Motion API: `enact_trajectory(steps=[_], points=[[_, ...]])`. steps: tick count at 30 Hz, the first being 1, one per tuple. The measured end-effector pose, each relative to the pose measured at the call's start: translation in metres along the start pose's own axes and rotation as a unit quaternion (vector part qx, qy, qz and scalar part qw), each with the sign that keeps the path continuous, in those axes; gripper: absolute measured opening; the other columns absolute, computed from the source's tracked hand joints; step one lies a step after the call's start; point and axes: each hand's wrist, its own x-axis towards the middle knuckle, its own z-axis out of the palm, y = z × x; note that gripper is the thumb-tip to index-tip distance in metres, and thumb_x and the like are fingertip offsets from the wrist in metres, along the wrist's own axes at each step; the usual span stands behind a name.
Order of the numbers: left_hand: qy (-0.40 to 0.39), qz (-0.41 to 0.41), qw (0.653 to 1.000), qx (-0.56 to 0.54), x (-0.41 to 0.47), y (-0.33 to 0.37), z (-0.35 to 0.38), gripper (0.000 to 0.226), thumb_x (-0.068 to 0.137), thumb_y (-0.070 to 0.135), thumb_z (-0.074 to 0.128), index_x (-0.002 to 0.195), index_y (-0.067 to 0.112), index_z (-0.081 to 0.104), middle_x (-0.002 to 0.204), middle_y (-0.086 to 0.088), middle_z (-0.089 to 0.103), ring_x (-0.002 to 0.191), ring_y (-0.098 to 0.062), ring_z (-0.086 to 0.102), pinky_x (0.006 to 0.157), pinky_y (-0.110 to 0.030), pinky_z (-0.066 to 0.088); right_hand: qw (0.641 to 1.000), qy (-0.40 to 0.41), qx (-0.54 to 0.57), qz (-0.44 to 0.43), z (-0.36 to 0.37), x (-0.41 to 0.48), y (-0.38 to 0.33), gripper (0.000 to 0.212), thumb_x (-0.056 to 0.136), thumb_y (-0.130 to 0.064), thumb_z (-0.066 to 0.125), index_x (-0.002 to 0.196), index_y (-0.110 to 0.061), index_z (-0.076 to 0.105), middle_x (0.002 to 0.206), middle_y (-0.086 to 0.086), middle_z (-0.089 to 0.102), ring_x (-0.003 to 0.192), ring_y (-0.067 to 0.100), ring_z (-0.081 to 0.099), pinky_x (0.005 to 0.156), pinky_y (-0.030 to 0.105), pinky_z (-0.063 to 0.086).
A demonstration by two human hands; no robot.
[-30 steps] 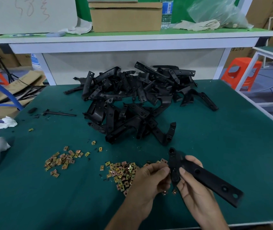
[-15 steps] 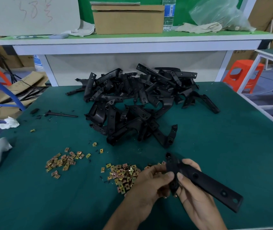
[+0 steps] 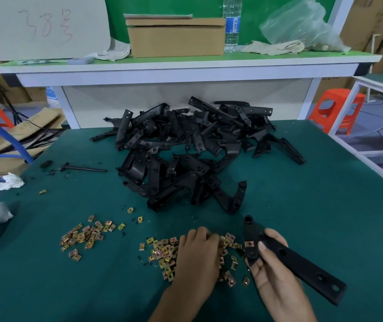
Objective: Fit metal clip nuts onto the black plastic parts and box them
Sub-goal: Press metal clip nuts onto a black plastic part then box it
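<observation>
Black plastic part (image 3: 297, 263), a long flat bar with holes, is held just above the near edge of the desk (image 3: 325, 205), towards its right side. The right hand (image 3: 276, 282) grips it, thumb on top and fingers curled behind, covering part of the bar's middle. One brass-coloured clip nut (image 3: 249, 244) sits on the bar's upper end, beside the thumb. The left hand (image 3: 197, 254) lies palm down on the loose clip nuts (image 3: 162, 252) by the near edge, its fingers bent downwards; the fingertips are hidden, so whether they pinch a nut cannot be told. A smaller scatter of nuts (image 3: 86, 235) lies further left. A tangled heap of black parts (image 3: 186, 154) fills the middle and far edge of the desk, single pieces hard to separate. A cardboard box (image 3: 176, 38) stands on the raised table behind.
</observation>
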Motion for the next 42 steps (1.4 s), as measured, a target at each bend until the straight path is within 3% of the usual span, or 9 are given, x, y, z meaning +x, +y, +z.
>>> enact_trajectory(steps=[12,16,19,22,24,28,34,39,42], points=[[0.031,-0.013,0.999,-0.018,0.007,-0.008,-0.008,0.028,0.108,0.039,0.032,0.118,0.027,0.055,0.115,0.013,0.054,0.099,-0.004,0.041,0.087,-0.019,0.03,0.999,0.01,0.017,0.027,-0.002,0.002,-0.001,0.029,0.08,-0.006,0.066,0.101,-0.024,0.074,0.109,0.015,0.073,0.089,0.021,0.075,0.071,0.028,0.061],[0.075,-0.025,0.986,-0.15,0.003,-0.001,-0.021,0.029,0.107,0.042,0.033,0.107,0.025,0.056,0.085,0.012,0.06,0.073,-0.004,0.052,0.065,-0.02,0.038,0.999,-0.002,0.018,0.026,-0.002,0.002,-0.002,0.029,0.082,-0.004,0.065,0.102,-0.023,0.073,0.113,0.018,0.073,0.093,0.023,0.075,0.071,0.028,0.06],[0.055,-0.06,0.958,-0.276,-0.002,0.007,-0.026,0.023,0.103,0.047,0.043,0.097,0.032,0.06,0.072,0.014,0.061,0.067,-0.001,0.057,0.057,-0.017,0.041,1.0,-0.012,0.013,0.025,0.0,0.0,-0.002,0.029,0.083,-0.003,0.064,0.102,-0.023,0.073,0.112,0.017,0.073,0.09,0.021,0.075,0.069,0.026,0.06],[0.007,-0.09,0.935,-0.343,-0.007,0.013,-0.027,0.013,0.101,0.039,0.054,0.106,0.037,0.066,0.088,0.022,0.069,0.086,0.008,0.062,0.071,-0.01,0.047,1.0,-0.018,0.013,0.018,0.001,-0.001,-0.002,0.029,0.082,-0.001,0.063,0.099,-0.022,0.073,0.107,0.015,0.074,0.087,0.019,0.075,0.067,0.025,0.06],[-0.025,-0.114,0.912,-0.393,-0.009,0.016,-0.027,0.013,0.1,0.032,0.057,0.106,0.034,0.068,0.09,0.015,0.072,0.086,0.002,0.066,0.075,-0.016,0.052,1.0,-0.022,0.013,0.015,0.002,-0.002,-0.002,0.028,0.083,0.0,0.061,0.101,-0.02,0.072,0.105,0.016,0.074,0.087,0.021,0.075,0.067,0.025,0.06],[-0.052,-0.195,0.816,-0.542,-0.009,0.023,-0.032,0.014,0.1,0.02,0.058,0.096,0.023,0.071,0.089,0.004,0.076,0.078,-0.008,0.071,0.07,-0.02,0.055,0.999,-0.033,0.005,0.013,0.004,-0.003,-0.002,0.029,0.084,0.0,0.06,0.106,-0.017,0.067,0.103,0.017,0.074,0.089,0.023,0.075,0.069,0.026,0.06],[-0.051,-0.224,0.76,-0.608,-0.008,0.022,-0.037,0.021,0.1,0.016,0.059,0.096,0.028,0.077,0.083,0.006,0.071,0.073,-0.009,0.063,0.074,-0.027,0.054,0.999,-0.039,-0.005,0.015,0.006,-0.005,-0.003,0.031,0.083,-0.001,0.063,0.105,-0.021,0.071,0.111,0.019,0.073,0.096,0.026,0.074,0.073,0.028,0.06],[-0.048,-0.261,0.666,-0.697,0.0,0.021,-0.037,0.01,0.094,0.006,0.064,0.098,0.009,0.073,0.092,-0.009,0.076,0.076,-0.013,0.07,0.071,-0.028,0.057,0.998,-0.06,-0.016,0.017,0.004,-0.006,-0.002,0.037,0.085,-0.001,0.064,0.117,-0.021,0.066,0.122,0.021,0.069,0.107,0.028,0.07,0.083,0.03,0.059],[-0.05,-0.268,0.65,-0.709,0.003,0.022,-0.036,0.008,0.094,0.007,0.065,0.097,0.009,0.072,0.094,-0.011,0.077,0.079,-0.016,0.071,0.072,-0.028,0.058,0.998,-0.056,-0.011,0.017,0.001,-0.004,0.0,0.04,0.084,-0.002,0.064,0.12,-0.021,0.065,0.126,0.017,0.067,0.112,0.027,0.067,0.089,0.032,0.058]])
